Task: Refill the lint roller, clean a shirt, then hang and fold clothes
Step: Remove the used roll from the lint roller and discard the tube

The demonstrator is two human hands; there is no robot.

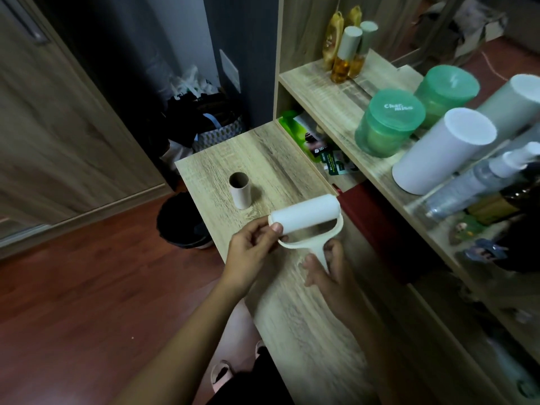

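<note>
A cream lint roller with a white roll on it hovers just above the wooden desk. My right hand grips its handle from below. My left hand pinches the left end of the white roll with thumb and fingers. An empty brown cardboard core stands upright on the desk, apart from both hands, to the upper left of the roller.
A shelf to the right carries green jars, a white cylinder, amber bottles and a spray bottle. A black bin stands on the wood floor left of the desk, with a bag of clothes behind it.
</note>
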